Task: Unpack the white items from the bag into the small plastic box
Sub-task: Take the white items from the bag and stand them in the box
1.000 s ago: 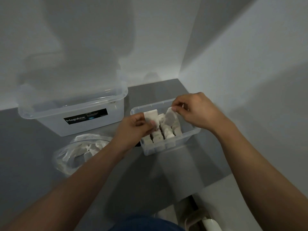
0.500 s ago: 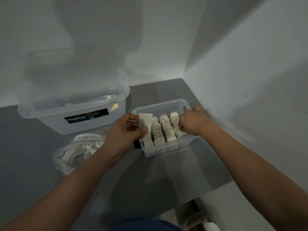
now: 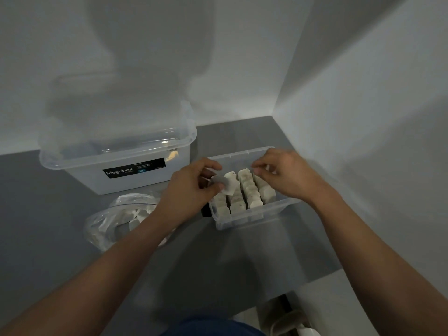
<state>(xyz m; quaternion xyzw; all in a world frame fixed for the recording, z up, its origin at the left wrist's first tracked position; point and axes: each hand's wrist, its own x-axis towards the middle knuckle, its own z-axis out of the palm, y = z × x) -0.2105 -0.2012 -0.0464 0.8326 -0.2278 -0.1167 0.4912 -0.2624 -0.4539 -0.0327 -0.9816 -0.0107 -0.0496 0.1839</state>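
**L hand holds one white piece over the left row**

The L hand (image 3: 191, 187) pinches one flat white item (image 3: 224, 183) btw thumb and fingers, just above the far-left part of the small clear plastic box (image 3: 242, 223). The R hand (image 3: 288, 175) sits at the far end of the right-hand row, fingers curled. I can't tell if it pinches anything (the tips are close together, but blur hides what's between them).

Inside the box the white pieces stand in 4 rows (image 3: 249, 190), each running near-to-far; the count per row isn't readable. The open slot looks to be at the far end of the leftmost row, right under the held piece. So the L hand is nearer, and the move is prob. a short drop.

The crumpled clear plastic bag (image 3: 114, 221) lies near-left of the box, partly under the L forearm, w/ more white pieces inside, number unclear.

Count: 2 hands, 1 bag, 1 small box, 1 large lidded translucent box (image 3: 116, 170) far left, all on the grey tabletop (image 3: 48, 238).
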